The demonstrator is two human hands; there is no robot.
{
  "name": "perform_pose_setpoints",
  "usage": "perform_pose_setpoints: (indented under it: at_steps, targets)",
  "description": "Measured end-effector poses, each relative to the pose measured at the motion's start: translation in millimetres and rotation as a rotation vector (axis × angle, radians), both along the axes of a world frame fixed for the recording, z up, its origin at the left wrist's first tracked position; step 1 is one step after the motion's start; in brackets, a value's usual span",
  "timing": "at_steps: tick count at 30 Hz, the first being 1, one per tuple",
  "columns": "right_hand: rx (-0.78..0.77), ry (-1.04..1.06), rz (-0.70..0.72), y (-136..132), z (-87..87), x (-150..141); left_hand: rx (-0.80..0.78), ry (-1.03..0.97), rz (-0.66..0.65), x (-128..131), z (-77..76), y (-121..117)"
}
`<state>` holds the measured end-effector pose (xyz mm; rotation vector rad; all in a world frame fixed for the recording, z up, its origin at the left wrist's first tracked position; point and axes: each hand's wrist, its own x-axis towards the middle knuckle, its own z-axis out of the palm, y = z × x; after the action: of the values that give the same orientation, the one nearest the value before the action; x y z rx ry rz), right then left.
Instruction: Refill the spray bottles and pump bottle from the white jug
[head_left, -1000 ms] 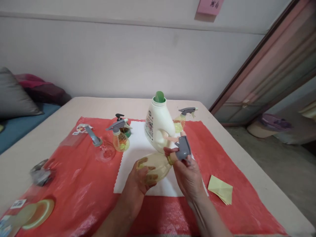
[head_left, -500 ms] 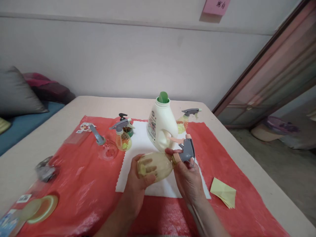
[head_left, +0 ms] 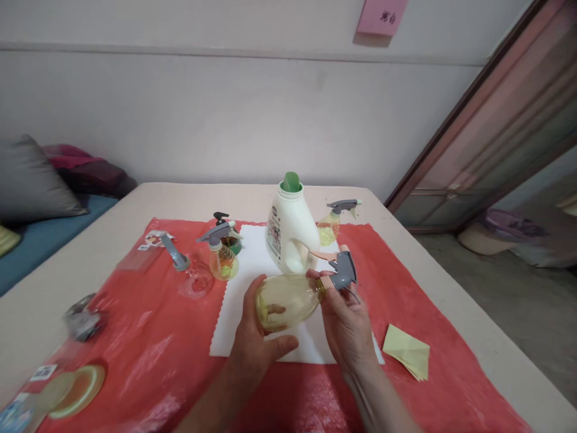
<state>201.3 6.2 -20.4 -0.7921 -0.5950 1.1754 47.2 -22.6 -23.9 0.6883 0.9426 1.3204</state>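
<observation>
A clear yellow spray bottle (head_left: 288,297) lies tilted on its side in the air above a white mat (head_left: 256,288). My left hand (head_left: 256,343) cups the bottle's round body from below, fingers curled round it. My right hand (head_left: 345,322) is closed on the grey and pink trigger head (head_left: 342,272) at the bottle's neck. Just behind stands a white detergent jug (head_left: 288,231) with a green spout and no cap.
On the red sheet (head_left: 406,288) stand two more yellow spray bottles (head_left: 222,252) (head_left: 331,222), a clear bottle lying on its side (head_left: 187,273), a folded yellow paper (head_left: 406,350), a grey trigger head (head_left: 81,317) and a yellow bottle at the near left (head_left: 67,388). Cushions lie far left.
The bottle has been lifted slightly and turned; my left hand has shifted lower under its body. My right hand stays on the trigger head.
</observation>
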Motion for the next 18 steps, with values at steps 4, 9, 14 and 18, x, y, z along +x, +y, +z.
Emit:
perform_pose_setpoints:
  at_steps: [4,9,14,18]
  targets:
    - [0.004,-0.011,-0.01,1.7,1.8,3.0,-0.075,-0.194,-0.106,-8.9,5.1,5.6]
    - [-0.054,0.002,-0.038,2.1,3.2,1.4,-0.007,-0.202,-0.083,-12.6,13.2,8.0]
    - [-0.118,0.033,-0.019,1.8,3.5,3.1,0.1,-0.099,-0.17,-11.1,12.3,-1.0]
    - [-0.102,0.048,-0.013,0.2,7.2,7.2,0.235,0.211,-0.151,-16.0,0.9,-4.1]
